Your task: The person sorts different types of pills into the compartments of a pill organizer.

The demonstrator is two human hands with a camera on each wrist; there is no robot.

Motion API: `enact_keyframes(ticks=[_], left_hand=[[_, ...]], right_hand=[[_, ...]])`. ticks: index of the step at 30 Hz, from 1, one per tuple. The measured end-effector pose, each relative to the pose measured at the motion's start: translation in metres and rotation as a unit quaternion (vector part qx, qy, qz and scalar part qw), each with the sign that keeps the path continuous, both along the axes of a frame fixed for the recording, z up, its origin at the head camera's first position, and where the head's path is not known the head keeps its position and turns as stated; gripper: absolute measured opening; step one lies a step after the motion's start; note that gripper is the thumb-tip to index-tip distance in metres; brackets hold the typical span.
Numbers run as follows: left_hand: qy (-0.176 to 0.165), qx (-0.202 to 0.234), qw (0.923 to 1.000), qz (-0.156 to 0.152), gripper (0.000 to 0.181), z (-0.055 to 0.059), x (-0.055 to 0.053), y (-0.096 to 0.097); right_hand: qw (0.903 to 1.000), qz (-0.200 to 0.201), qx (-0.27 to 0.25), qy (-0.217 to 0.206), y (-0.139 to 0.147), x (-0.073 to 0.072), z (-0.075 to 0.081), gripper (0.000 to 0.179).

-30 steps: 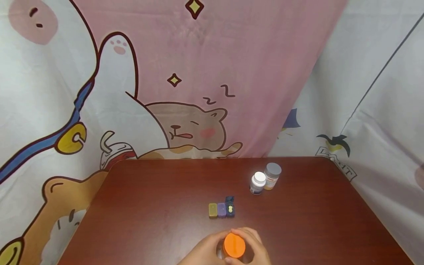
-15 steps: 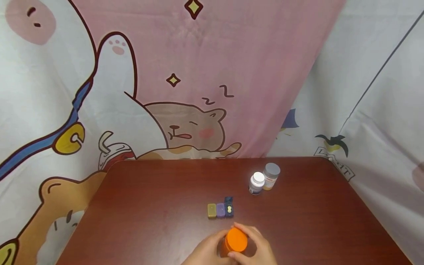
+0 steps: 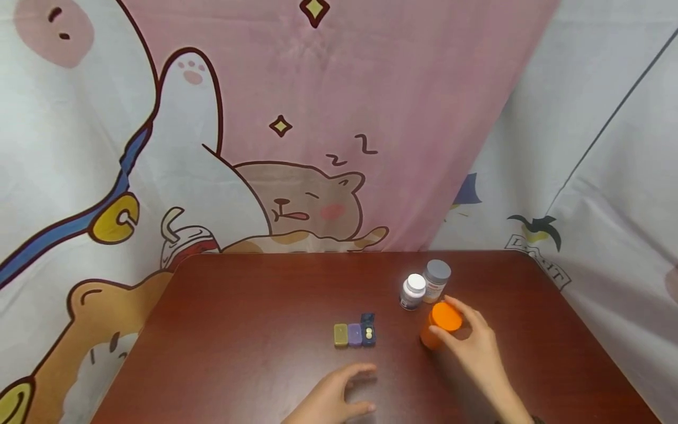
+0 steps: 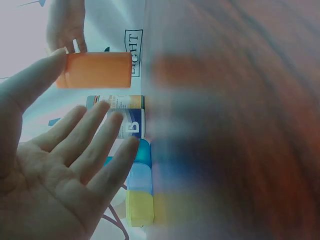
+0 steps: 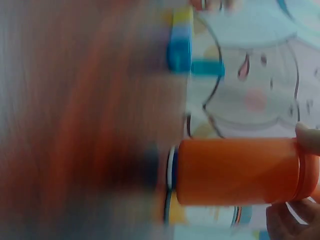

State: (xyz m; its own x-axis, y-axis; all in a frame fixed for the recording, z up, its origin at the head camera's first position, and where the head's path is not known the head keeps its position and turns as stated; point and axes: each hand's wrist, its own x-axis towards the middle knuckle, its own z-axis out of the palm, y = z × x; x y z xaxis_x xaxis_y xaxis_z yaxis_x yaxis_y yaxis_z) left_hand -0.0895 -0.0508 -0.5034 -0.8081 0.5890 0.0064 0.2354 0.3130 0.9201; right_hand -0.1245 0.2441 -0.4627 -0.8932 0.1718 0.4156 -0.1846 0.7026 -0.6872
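Note:
My right hand point(image 3: 479, 347) holds an orange pill bottle point(image 3: 435, 331) by its orange cap, thumb on the near side and fingers beyond. The bottle is slightly tilted in the head view, right of the pill organizer and in front of the other bottles. My left hand point(image 3: 333, 397) is apart from everything, near the front of the table, its fingers spread with nothing between them. In the left wrist view its palm point(image 4: 47, 185) shows bare. A small pill organizer point(image 3: 354, 335) has yellow, purple and dark blue compartments; the dark blue lid stands up over pale tablets.
A white-capped bottle point(image 3: 412, 291) and a grey-lidded bottle point(image 3: 437, 277) stand close together at the back right of the dark red wooden table point(image 3: 254, 306). A cartoon-printed cloth point(image 3: 402, 118) hangs behind the table and along its sides.
My right hand has carried the orange bottle from the front middle to the right and farther back. The left hand has let go of the bottle and stays at the front.

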Motion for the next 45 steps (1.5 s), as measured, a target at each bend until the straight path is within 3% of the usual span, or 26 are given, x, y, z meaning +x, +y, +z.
enact_keyframes(ticks=[6,10,18,20,23,27,31,33,37,41,45], left_hand=[[-0.037,-0.029,0.9988,-0.009,0.049,0.0,-0.002,0.002],[-0.055,-0.05,0.9972,-0.005,0.047,0.001,-0.002,0.004],[0.02,-0.11,0.9937,0.002,0.048,0.0,0.0,0.003],[0.036,-0.133,0.9904,0.008,0.048,0.001,0.0,0.003],[0.092,-0.166,0.9816,0.018,0.049,0.0,0.0,0.002],[0.145,-0.187,0.9712,0.028,0.049,-0.001,0.0,-0.001],[0.145,-0.195,0.9692,0.043,0.049,0.001,-0.003,-0.005],[0.153,-0.199,0.9663,0.056,0.047,0.002,-0.004,-0.008],[0.207,-0.209,0.9512,0.094,0.038,0.004,-0.01,-0.012],[0.274,-0.234,0.9223,0.14,0.033,0.007,-0.018,-0.016],[0.328,-0.261,0.8917,0.171,0.034,0.007,-0.028,-0.019]], right_hand=[[0.996,-0.057,0.001,-0.069,0.048,-0.028,-0.001,0.062],[0.9932,-0.068,-0.009,-0.094,0.072,-0.041,-0.004,0.063],[0.9908,-0.083,-0.032,-0.101,0.09,-0.053,-0.007,0.061],[0.9899,-0.086,-0.036,-0.107,0.092,-0.055,-0.008,0.062],[0.9884,-0.095,-0.038,-0.112,0.092,-0.056,-0.008,0.061],[0.991,-0.112,-0.026,-0.07,0.083,-0.054,-0.003,0.054],[0.9938,-0.111,-0.01,0.01,0.067,-0.05,0.001,0.049],[0.9945,-0.1,-0.007,0.031,0.054,-0.045,0.003,0.049],[0.9981,-0.052,-0.023,0.022,0.019,-0.033,0.005,0.048],[0.9993,0.029,-0.021,0.01,-0.02,-0.024,0.0,0.044],[0.9928,0.114,0.034,-0.015,-0.053,-0.023,-0.009,0.044]])
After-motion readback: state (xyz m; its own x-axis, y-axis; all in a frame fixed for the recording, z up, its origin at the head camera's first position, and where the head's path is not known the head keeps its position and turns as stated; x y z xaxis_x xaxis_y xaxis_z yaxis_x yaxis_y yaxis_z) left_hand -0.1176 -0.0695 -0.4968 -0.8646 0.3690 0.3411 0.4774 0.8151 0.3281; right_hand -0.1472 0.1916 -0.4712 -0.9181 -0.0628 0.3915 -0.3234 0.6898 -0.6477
